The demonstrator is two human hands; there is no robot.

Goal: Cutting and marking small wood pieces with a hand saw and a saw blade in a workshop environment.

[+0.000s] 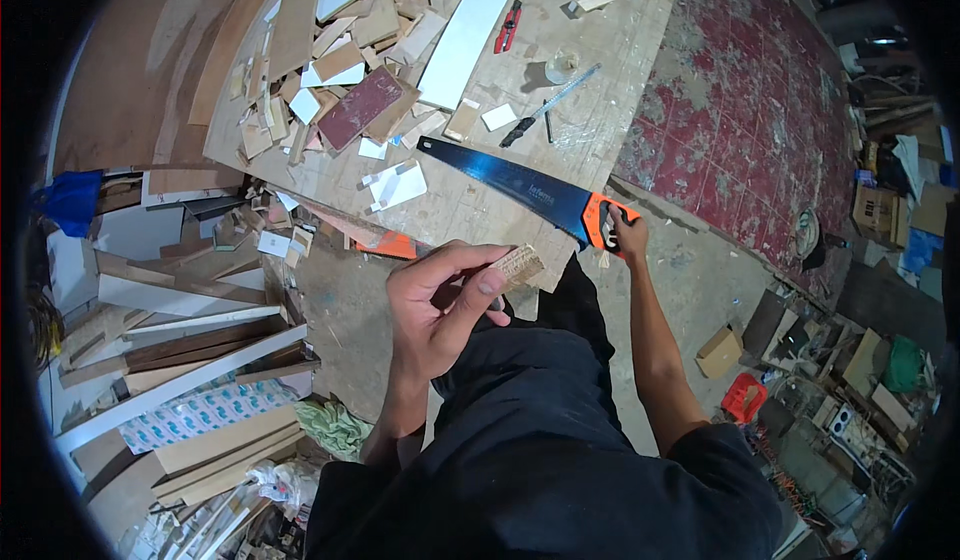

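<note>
A small block of wood (521, 269) with a rough, pale brown face is pinched between the thumb and fingers of my left hand (440, 305), just off the near edge of the workbench (470, 210). My right hand (628, 232) grips the orange and black handle of a hand saw (510, 182). The saw's dark blue blade stretches leftward over the bench top, its tip close to some small offcuts. A white piece with grey patches (397, 186) lies left of the blade. Beyond the blade are a small white piece (498, 117) and a thin tool with a black handle (518, 132).
Wood offcuts (340, 60) pile up at the bench's far left, beside a long white board (470, 35). A red utility knife (508, 27) and a clear cup (562, 68) lie farther back. Boards (190, 360) are stacked on the left; clutter and a red container (743, 397) stand right.
</note>
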